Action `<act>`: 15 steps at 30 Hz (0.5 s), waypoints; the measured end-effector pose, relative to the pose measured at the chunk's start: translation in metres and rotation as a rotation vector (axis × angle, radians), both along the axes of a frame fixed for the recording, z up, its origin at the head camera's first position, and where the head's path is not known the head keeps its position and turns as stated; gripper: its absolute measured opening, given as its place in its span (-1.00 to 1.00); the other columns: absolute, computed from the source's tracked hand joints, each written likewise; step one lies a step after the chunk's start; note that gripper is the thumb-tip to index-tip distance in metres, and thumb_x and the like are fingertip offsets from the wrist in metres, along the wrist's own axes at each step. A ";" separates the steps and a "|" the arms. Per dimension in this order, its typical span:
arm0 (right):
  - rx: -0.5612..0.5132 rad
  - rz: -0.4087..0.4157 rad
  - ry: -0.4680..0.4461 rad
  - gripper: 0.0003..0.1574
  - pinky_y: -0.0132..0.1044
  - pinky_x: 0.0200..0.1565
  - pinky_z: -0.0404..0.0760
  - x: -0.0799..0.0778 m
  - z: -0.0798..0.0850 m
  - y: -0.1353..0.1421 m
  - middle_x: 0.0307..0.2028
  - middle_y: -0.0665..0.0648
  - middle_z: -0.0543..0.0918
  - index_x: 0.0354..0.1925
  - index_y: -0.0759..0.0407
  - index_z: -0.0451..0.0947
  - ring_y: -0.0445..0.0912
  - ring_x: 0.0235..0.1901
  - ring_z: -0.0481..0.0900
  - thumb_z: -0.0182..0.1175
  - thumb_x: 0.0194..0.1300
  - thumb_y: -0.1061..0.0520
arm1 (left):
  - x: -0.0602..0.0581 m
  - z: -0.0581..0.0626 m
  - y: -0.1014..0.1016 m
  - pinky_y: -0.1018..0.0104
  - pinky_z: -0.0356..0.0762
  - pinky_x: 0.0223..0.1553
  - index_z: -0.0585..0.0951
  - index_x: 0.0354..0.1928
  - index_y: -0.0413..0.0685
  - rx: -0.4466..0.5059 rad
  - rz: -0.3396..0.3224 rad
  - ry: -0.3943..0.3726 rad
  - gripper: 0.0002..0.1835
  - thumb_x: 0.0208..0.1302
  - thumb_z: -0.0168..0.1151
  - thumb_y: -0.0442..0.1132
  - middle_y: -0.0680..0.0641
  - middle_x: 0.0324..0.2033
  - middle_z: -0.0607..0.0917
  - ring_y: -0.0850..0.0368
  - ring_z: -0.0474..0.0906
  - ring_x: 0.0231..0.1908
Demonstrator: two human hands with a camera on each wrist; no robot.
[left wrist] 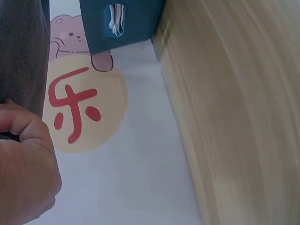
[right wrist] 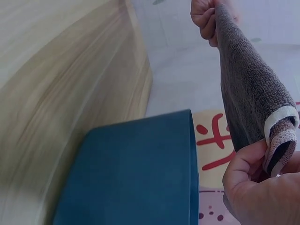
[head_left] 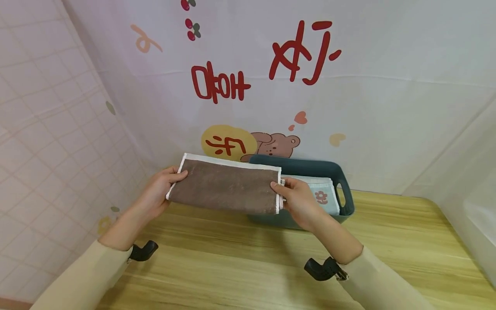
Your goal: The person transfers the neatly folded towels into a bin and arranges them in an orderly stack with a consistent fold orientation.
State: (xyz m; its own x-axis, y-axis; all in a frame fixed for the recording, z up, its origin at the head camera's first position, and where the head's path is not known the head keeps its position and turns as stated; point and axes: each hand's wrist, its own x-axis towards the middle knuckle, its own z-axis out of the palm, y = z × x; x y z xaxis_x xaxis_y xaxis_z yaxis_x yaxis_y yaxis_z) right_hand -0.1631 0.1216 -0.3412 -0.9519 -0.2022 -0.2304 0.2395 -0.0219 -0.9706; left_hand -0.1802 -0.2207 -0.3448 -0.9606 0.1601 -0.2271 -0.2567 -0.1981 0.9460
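Note:
A folded brown towel (head_left: 228,185) with white edging is held up in the air between both hands. My left hand (head_left: 164,187) pinches its left edge, thumb on the near face. At the opposite edge my right hand (head_left: 296,200) grips the towel, and the right wrist view shows the folded layers of the towel (right wrist: 253,79) between thumb and fingers. Behind the right hand stands a dark teal basket (head_left: 345,189), partly hidden by the towel. Inside it lies a folded light blue towel (head_left: 325,196) with a pink flower. In the left wrist view the left hand (left wrist: 28,164) shows only in part.
The basket rests on a wood-grain table (head_left: 217,258) close to the back wall. That wall is a white printed cloth (head_left: 372,107) with red characters and a bear. A tiled-pattern cloth (head_left: 46,129) hangs at the left. Black wrist mounts (head_left: 323,269) sit on both forearms.

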 end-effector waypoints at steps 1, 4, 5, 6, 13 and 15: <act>-0.002 -0.004 -0.003 -0.60 -0.23 -0.15 0.59 -0.001 0.000 0.002 -0.11 0.18 0.51 0.07 0.32 0.43 -0.06 -0.18 0.57 0.11 0.38 0.09 | -0.001 0.001 0.002 0.40 0.56 -0.49 0.38 -0.15 -0.22 -0.005 -0.002 0.003 -0.74 0.35 0.14 -0.16 0.01 -0.35 0.54 0.24 0.56 -0.51; -0.006 0.001 0.003 -0.59 -0.25 -0.19 0.59 -0.002 0.002 0.009 -0.13 0.17 0.50 0.06 0.32 0.41 -0.08 -0.23 0.56 0.11 0.38 0.07 | -0.005 0.003 0.008 0.41 0.55 -0.48 0.38 -0.15 -0.23 -0.012 -0.010 0.010 -0.73 0.35 0.14 -0.16 0.00 -0.34 0.54 0.24 0.56 -0.50; -0.002 0.001 0.003 -0.59 -0.26 -0.20 0.59 -0.002 0.003 0.011 -0.14 0.17 0.50 0.05 0.32 0.41 -0.09 -0.25 0.56 0.11 0.38 0.06 | -0.005 0.004 0.010 0.41 0.55 -0.48 0.39 -0.15 -0.23 -0.016 -0.010 0.012 -0.73 0.35 0.14 -0.16 0.00 -0.33 0.54 0.24 0.56 -0.50; 0.004 0.002 0.005 -0.59 -0.26 -0.21 0.59 -0.002 0.003 0.014 -0.14 0.16 0.50 0.05 0.31 0.41 -0.09 -0.26 0.56 0.11 0.38 0.05 | -0.006 0.005 0.012 0.41 0.55 -0.48 0.39 -0.15 -0.23 -0.020 -0.009 0.014 -0.73 0.35 0.14 -0.15 -0.01 -0.32 0.53 0.24 0.55 -0.49; 0.018 -0.015 0.003 -0.62 -0.31 -0.29 0.56 -0.007 0.007 0.030 -0.20 0.13 0.49 -0.04 0.31 0.40 -0.10 -0.33 0.53 0.12 0.37 0.03 | -0.011 0.012 0.028 0.41 0.53 -0.47 0.39 -0.14 -0.20 -0.040 -0.024 0.026 -0.75 0.36 0.13 -0.16 0.01 -0.34 0.52 0.23 0.53 -0.47; 0.017 -0.023 0.004 -0.64 -0.33 -0.34 0.51 -0.008 0.008 0.035 -0.27 0.11 0.48 -0.09 0.30 0.40 -0.12 -0.38 0.49 0.12 0.36 0.02 | -0.013 0.014 0.033 0.40 0.54 -0.48 0.38 -0.15 -0.21 -0.032 -0.033 0.037 -0.77 0.36 0.12 -0.18 0.01 -0.36 0.53 0.23 0.54 -0.49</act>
